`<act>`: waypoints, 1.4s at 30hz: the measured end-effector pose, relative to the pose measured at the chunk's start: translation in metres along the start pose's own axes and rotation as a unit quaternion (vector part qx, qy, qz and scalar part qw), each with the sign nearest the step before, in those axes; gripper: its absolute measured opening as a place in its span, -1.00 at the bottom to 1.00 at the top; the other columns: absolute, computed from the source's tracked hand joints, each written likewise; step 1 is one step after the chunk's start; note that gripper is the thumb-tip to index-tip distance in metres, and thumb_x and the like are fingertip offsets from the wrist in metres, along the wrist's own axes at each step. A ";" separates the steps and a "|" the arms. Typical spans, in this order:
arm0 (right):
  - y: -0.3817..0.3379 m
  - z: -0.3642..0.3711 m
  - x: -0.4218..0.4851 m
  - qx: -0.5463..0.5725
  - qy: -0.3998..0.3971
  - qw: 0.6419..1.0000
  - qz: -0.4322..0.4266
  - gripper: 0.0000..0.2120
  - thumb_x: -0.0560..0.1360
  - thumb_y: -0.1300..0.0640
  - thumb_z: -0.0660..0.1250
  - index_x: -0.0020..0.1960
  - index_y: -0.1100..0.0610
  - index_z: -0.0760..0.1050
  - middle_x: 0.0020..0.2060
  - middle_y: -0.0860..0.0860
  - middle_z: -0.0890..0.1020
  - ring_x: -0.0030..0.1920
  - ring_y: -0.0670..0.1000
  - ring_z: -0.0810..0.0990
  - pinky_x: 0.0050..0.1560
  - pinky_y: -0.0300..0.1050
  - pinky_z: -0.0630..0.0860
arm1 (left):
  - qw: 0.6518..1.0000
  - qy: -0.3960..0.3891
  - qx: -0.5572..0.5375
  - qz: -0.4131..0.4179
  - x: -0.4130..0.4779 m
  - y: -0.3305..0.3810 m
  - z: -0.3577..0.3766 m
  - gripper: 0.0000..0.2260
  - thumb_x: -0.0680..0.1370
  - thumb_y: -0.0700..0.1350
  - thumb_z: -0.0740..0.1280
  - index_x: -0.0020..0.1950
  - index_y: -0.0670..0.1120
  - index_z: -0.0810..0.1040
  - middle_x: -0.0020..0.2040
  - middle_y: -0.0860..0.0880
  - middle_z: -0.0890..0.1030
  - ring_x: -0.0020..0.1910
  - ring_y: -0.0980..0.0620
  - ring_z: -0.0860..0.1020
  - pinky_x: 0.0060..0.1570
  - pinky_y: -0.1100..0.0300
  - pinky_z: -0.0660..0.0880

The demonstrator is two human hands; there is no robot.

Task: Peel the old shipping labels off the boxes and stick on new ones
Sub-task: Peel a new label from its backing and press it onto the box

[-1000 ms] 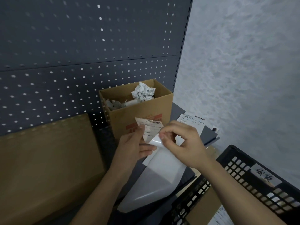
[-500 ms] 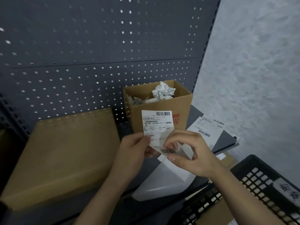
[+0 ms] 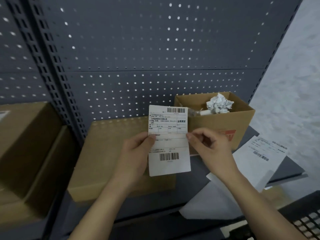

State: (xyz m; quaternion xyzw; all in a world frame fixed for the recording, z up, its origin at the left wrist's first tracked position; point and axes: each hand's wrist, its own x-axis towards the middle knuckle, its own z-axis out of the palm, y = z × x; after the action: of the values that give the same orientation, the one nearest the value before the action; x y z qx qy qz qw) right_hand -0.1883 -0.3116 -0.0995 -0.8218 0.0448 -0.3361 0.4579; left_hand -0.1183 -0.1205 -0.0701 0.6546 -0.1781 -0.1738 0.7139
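Note:
A white shipping label (image 3: 168, 141) with two barcodes is held upright in front of me. My left hand (image 3: 135, 153) pinches its left edge and my right hand (image 3: 209, 148) pinches its right edge. Behind and below it a flat closed cardboard box (image 3: 107, 153) lies on the dark shelf. An open cardboard box (image 3: 223, 125) at the back right holds crumpled white label paper (image 3: 219, 103).
A dark pegboard (image 3: 138, 49) backs the shelf. Stacked cardboard boxes (image 3: 26, 144) stand at the left. Printed label sheets (image 3: 259, 156) and white backing paper (image 3: 213, 200) lie on the shelf at the right. A black plastic crate (image 3: 306, 220) is at the lower right.
The label has come free of its backing sheet, which now lies on the shelf. Both hands hold the label flat by its sides, and my view has swung left toward the flat box.

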 end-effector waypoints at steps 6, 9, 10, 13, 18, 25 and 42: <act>-0.022 0.038 0.012 0.068 -0.041 0.995 0.051 -0.95 0.51 0.19 0.40 -0.11 0.12 0.64 -0.36 -0.06 0.63 -0.36 -0.10 0.51 -0.30 -0.31 0.43 | 1.000 0.015 -0.004 -0.001 0.005 0.007 -0.040 -0.76 0.64 -0.17 0.20 -0.02 -0.06 0.67 -0.06 0.02 0.72 -0.04 0.06 0.68 0.01 0.09 0.58; -0.029 0.053 0.018 0.084 -0.055 0.992 0.074 -0.93 0.51 0.19 0.39 -0.12 0.11 0.64 -0.41 -0.06 0.59 -0.38 -0.12 0.50 -0.31 -0.29 0.44 | 1.000 0.022 -0.001 0.002 0.009 0.008 -0.058 -0.77 0.64 -0.18 0.20 0.01 -0.08 0.67 -0.06 0.05 0.72 -0.06 0.12 0.68 -0.11 0.26 0.59; -0.031 0.058 0.019 0.095 -0.056 0.991 0.081 -0.93 0.51 0.18 0.39 -0.12 0.12 0.64 -0.41 -0.02 0.59 -0.38 -0.10 0.49 -0.30 -0.25 0.44 | 1.000 0.024 0.001 0.002 0.010 0.007 -0.064 -0.77 0.64 -0.18 0.20 0.03 -0.09 0.67 -0.06 0.06 0.72 -0.07 0.14 0.68 -0.16 0.32 0.58; -0.036 0.070 0.022 0.105 -0.065 0.988 0.097 -0.93 0.51 0.16 0.39 -0.11 0.12 0.64 -0.38 0.10 0.60 -0.37 -0.04 0.49 -0.29 -0.15 0.45 | 0.999 0.011 0.035 -0.001 0.012 0.005 -0.083 -0.77 0.65 -0.16 0.21 0.09 -0.06 0.67 -0.01 0.08 0.71 0.00 0.13 0.67 0.02 0.20 0.58; -0.042 0.090 0.030 0.106 -0.086 0.983 0.119 -0.90 0.53 0.20 0.37 -0.10 0.22 0.62 -0.38 0.09 0.60 -0.37 -0.03 0.52 -0.30 -0.17 0.48 | 0.996 -0.011 0.086 -0.002 0.016 0.001 -0.108 -0.79 0.63 -0.15 0.26 0.11 0.05 0.66 0.02 0.16 0.69 0.04 0.18 0.64 0.16 0.06 0.55; -0.042 0.100 0.037 0.162 -0.093 0.968 0.168 -0.90 0.52 0.24 0.36 -0.14 0.21 0.63 -0.36 0.05 0.62 -0.37 -0.01 0.51 -0.35 -0.18 0.46 | 0.996 -0.028 0.080 0.005 0.022 -0.004 -0.127 -0.65 0.59 -0.24 0.31 0.32 0.08 0.53 0.06 0.08 0.69 0.09 0.10 0.64 0.13 0.01 0.56; -0.034 0.094 0.051 0.179 -0.170 0.924 0.291 -0.84 0.50 0.22 0.41 -0.03 0.33 0.62 -0.28 0.16 0.61 -0.41 -0.04 0.50 -0.54 -0.27 0.41 | 0.996 0.019 0.090 -0.011 0.023 -0.011 -0.128 -0.65 0.51 -0.31 0.39 0.24 -0.01 0.58 -0.10 -0.02 0.71 -0.06 0.04 0.69 -0.05 0.08 0.64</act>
State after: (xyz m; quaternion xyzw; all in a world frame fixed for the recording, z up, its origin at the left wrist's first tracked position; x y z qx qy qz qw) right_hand -0.1011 -0.2436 -0.0798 -0.7215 0.1422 -0.0463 0.6761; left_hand -0.0365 -0.0203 -0.0904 0.7213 -0.1723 -0.1530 0.6532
